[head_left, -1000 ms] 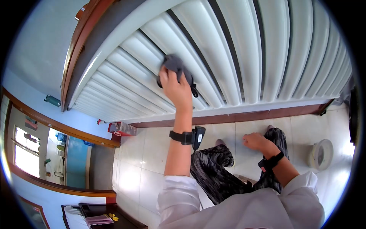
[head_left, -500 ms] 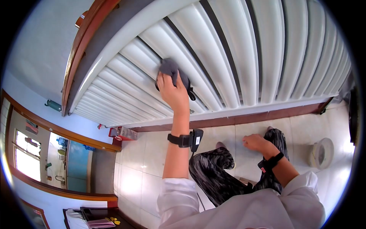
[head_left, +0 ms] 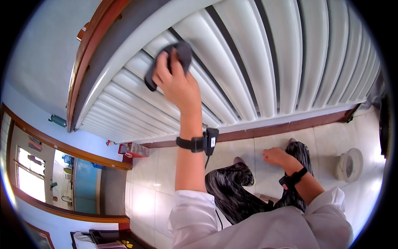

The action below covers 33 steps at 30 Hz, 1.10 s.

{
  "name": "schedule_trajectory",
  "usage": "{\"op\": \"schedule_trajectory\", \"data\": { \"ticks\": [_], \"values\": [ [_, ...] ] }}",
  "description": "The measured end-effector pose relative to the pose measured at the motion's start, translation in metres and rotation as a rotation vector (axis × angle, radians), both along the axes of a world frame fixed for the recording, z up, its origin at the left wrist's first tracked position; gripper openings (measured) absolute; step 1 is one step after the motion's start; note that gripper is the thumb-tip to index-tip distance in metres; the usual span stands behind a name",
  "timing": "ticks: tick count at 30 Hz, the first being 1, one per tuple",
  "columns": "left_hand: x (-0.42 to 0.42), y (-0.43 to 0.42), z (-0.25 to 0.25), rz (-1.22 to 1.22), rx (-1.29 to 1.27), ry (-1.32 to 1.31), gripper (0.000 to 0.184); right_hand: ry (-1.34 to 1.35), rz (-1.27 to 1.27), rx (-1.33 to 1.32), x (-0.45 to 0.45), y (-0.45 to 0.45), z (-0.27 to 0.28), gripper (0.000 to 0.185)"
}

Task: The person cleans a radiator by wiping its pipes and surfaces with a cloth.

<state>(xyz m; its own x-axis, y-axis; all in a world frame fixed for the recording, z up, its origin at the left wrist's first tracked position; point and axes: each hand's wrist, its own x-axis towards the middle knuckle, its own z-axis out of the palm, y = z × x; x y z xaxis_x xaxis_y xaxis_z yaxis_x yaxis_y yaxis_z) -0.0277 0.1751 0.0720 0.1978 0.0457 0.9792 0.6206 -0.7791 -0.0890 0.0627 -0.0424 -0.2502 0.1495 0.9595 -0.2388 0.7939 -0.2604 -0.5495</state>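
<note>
My left hand grips a dark grey cloth, its fingers bent over the bunched fabric. The cloth lies against the upper part of the white radiator, across a few of its vertical columns near the top rail. A little of the cloth hangs past the fingers on the left side. My right hand is lowered in front of my knee, over the floor, with its fingers curled in and nothing showing in them. Both wrists wear black straps, and a small black box is fixed to the left one.
A whitish bucket stands on the tiled floor at the right. Along the radiator's top runs a brown wooden ledge. A red box sits by the doorway, and a dark cabinet is at lower left.
My left hand has slid the cloth up the radiator, slightly left, towards the top rail. My right hand has stayed nearly where it was.
</note>
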Motion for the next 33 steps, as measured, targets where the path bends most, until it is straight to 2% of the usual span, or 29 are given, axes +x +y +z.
{"op": "schedule_trajectory", "data": {
  "ticks": [2, 5, 7, 10, 13, 18, 20, 23, 27, 30, 33],
  "values": [
    [-0.005, -0.003, -0.030, -0.023, -0.010, 0.111, 0.037, 0.009, -0.002, 0.014, 0.000, 0.000, -0.005, 0.025],
    [-0.011, 0.002, -0.046, -0.080, -0.036, 0.121, 0.039, -0.002, 0.016, 0.032, 0.001, -0.003, -0.003, 0.024],
    [-0.009, 0.011, -0.033, -0.089, 0.015, 0.076, 0.037, -0.006, 0.006, 0.037, 0.001, -0.008, 0.003, 0.023],
    [-0.007, 0.017, 0.015, -0.076, 0.166, 0.017, 0.038, -0.002, -0.014, 0.066, 0.004, -0.009, 0.009, 0.023],
    [-0.004, 0.019, 0.021, -0.137, 0.066, -0.023, 0.038, 0.008, -0.034, 0.085, 0.005, -0.013, 0.008, 0.022],
    [-0.012, 0.016, -0.042, -0.097, 0.056, 0.100, 0.038, 0.032, -0.020, 0.061, 0.007, -0.010, 0.002, 0.022],
    [-0.016, 0.010, -0.079, -0.101, -0.085, 0.146, 0.037, 0.012, 0.028, 0.118, 0.006, -0.008, -0.009, 0.022],
    [-0.015, 0.004, -0.135, -0.160, -0.225, 0.122, 0.045, -0.032, 0.028, 0.082, 0.005, -0.008, 0.002, 0.023],
    [-0.017, -0.009, -0.192, -0.165, -0.346, 0.187, 0.047, -0.018, 0.016, 0.048, 0.002, -0.006, 0.003, 0.023],
    [-0.019, -0.011, -0.226, -0.113, -0.376, 0.260, 0.042, -0.022, 0.031, 0.054, 0.002, -0.005, 0.003, 0.024],
    [-0.023, -0.009, -0.249, -0.101, -0.426, 0.280, 0.047, -0.019, 0.017, -0.007, 0.000, -0.002, 0.014, 0.025]
  ]
}}
